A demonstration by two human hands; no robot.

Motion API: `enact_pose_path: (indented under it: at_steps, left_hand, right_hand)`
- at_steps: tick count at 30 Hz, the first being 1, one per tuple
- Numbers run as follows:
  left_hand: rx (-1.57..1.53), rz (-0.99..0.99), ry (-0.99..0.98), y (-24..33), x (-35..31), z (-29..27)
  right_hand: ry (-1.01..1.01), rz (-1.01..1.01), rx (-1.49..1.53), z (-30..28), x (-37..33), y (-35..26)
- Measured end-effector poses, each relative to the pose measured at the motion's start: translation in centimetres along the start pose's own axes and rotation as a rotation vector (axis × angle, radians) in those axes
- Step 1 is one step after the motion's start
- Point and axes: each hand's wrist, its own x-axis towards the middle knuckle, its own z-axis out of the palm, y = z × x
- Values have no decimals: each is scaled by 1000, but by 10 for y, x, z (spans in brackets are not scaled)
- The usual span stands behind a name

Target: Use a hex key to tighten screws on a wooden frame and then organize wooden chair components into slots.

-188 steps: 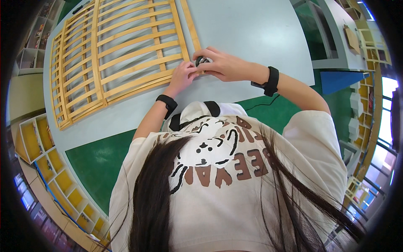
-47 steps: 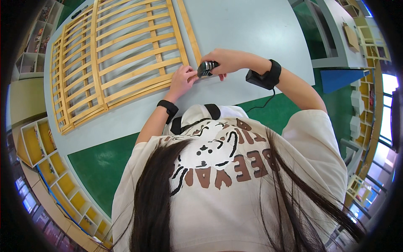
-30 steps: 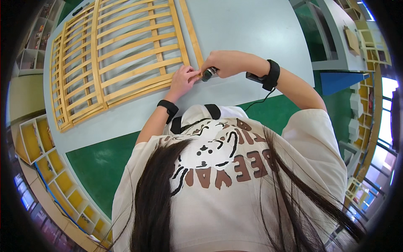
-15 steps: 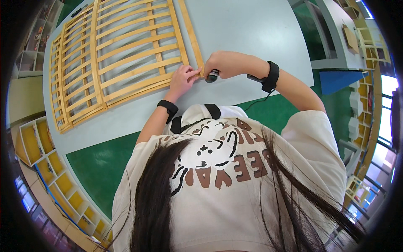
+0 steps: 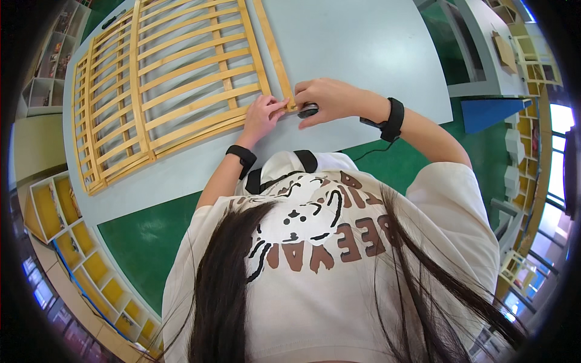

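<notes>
A slatted light-wood rack (image 5: 134,91) lies flat at the left of the table, and a separate narrow wooden strip (image 5: 275,57) runs along its right side. My left hand (image 5: 260,119) has thumb and fingers closed on the near end of that strip, beside the rack's corner. Just right of it, my right hand (image 5: 333,98) holds the dark handle of what looks like a screwdriver (image 5: 308,111), pointed sideways at the strip's end. The fingers curl loosely round the handle. The tool's tip is too small to make out.
The pale grey table (image 5: 363,48) extends beyond the strip. A second dark-handled screwdriver (image 5: 112,20) lies past the rack's far left corner. A blue panel (image 5: 493,114) stands off the table's right edge; shelves with yellow backs (image 5: 85,239) stand at the left.
My right hand has turned on the tool handle, its wrist rolling and its fingers loosening from a tight fist. My left hand stays at the strip's end.
</notes>
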Motion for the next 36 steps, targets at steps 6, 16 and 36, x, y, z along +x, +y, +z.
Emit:
enact_pose_path:
  at_steps: [6,16,36]
  left_hand:
    - [-7,-11,-8,4,1,-2]
    - [0,8,-17,5,1,-1]
    - [2,-3,2,2,-1,0]
  right_hand:
    - [161,-46,4,8,-4,-1]
    - [173,29,-280,-1,-13,-3]
    - [250,-143,-555,-3,-3,3]
